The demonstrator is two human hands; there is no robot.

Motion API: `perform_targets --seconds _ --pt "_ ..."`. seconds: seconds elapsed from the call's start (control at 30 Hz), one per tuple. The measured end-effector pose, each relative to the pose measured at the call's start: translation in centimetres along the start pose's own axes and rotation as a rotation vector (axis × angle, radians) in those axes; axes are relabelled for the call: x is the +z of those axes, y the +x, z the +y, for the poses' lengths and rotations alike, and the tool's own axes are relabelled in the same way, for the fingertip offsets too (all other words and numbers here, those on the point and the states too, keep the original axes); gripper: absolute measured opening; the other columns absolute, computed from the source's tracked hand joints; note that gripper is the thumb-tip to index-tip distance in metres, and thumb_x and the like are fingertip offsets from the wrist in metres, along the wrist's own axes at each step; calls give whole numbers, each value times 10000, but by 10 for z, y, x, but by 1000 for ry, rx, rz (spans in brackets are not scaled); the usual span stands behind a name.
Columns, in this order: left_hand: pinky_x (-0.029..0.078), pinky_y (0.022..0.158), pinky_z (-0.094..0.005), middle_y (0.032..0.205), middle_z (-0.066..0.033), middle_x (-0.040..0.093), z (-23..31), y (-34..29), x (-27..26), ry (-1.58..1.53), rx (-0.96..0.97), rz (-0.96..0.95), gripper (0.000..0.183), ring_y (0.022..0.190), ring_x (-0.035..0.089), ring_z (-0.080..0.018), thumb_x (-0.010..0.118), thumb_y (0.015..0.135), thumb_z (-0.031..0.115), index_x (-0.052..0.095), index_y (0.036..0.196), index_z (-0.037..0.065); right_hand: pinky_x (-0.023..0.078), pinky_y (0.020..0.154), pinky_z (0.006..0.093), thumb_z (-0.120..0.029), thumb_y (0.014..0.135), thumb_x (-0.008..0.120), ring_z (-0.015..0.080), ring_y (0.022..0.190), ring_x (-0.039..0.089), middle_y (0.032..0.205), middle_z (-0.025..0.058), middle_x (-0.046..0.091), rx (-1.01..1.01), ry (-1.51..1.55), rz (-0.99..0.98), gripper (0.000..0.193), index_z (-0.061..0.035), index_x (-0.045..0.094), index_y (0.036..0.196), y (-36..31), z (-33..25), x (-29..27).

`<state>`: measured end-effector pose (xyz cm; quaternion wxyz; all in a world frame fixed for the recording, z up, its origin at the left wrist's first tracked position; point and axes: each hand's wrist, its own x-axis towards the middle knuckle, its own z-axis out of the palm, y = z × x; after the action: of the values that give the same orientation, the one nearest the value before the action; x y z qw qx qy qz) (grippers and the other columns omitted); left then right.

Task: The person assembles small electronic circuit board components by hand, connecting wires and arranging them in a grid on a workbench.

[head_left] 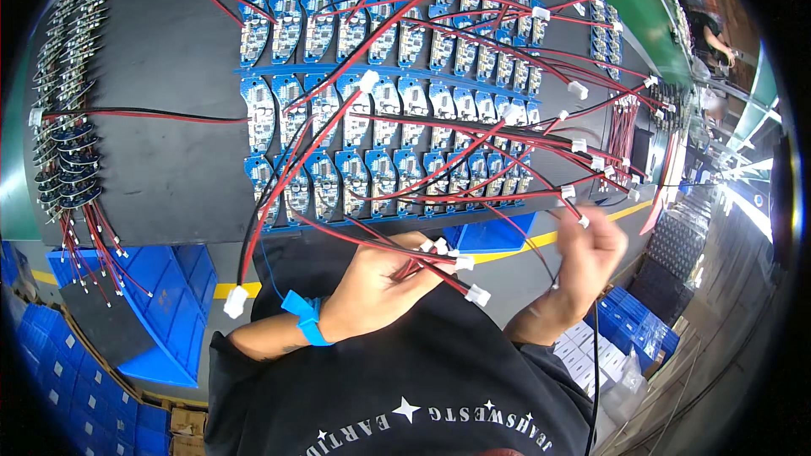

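Note:
A panel of blue circuit boards point(355, 105) lies on the black table in several rows, and red-and-black wires with white connectors fan out over it. My left hand point(380, 283), a blue strap point(307, 317) on its wrist, is closed around a bundle of these wires point(427, 263) at the table's near edge. White connectors stick out past its fingers. To the right, my right hand point(591, 257) is raised with curled fingers and slightly blurred. A white connector point(584, 221) shows at its fingertips, and a thin wire passes beside its palm; what it grips is unclear.
Stacked circuit boards with hanging wires point(76, 160) stand at the table's left end. More boards and wires point(623, 122) sit at the right end. Below the table are blue bins point(173, 304). White boxes point(583, 350) stand at lower right. Another person's arm point(718, 42) shows far right.

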<state>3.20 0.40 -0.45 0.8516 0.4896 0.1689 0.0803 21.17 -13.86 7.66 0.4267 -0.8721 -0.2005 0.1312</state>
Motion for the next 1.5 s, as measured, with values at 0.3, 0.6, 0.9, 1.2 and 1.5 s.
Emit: perform_targets --seconds 0.3,0.6,0.9,1.2,1.5 --pt "481 630 -268 720 -70 609 0 0 3 -61 -38 63 113 660 583 -107 583 905 19 657 857 -51 375 439 261 -20 771 685 109 462 513 588 93 579 -197 -550 -164 74 6 664 837 13 -33 16" --pt "411 545 -253 691 -28 574 -1 0 4 -46 -27 19 186 612 496 -67 539 951 94 681 961 -25 432 477 378 -92 727 665 329 487 562 531 139 548 -138 -579 -449 149 -14 577 636 20 -2 52" --pt "379 509 -250 661 1 521 1 -1 -3 -88 -124 -1 238 579 447 -50 513 971 143 675 960 -31 453 499 372 -95 710 675 327 517 576 578 126 585 -164 -590 -481 80 -35 622 705 24 -12 54" --pt "380 564 -226 735 2 549 -1 1 4 -114 -47 9 247 644 456 -43 500 977 151 647 1014 -44 469 527 405 -156 713 688 325 591 603 632 120 595 -423 -728 -620 116 -61 640 757 40 -1 58" --pt "329 506 -200 723 -27 533 -4 -2 3 -365 -244 -72 284 571 407 -44 400 1022 190 558 1093 -35 407 479 211 -109 933 546 77 553 574 708 57 659 517 54 -688 191 21 672 994 19 -10 -4"
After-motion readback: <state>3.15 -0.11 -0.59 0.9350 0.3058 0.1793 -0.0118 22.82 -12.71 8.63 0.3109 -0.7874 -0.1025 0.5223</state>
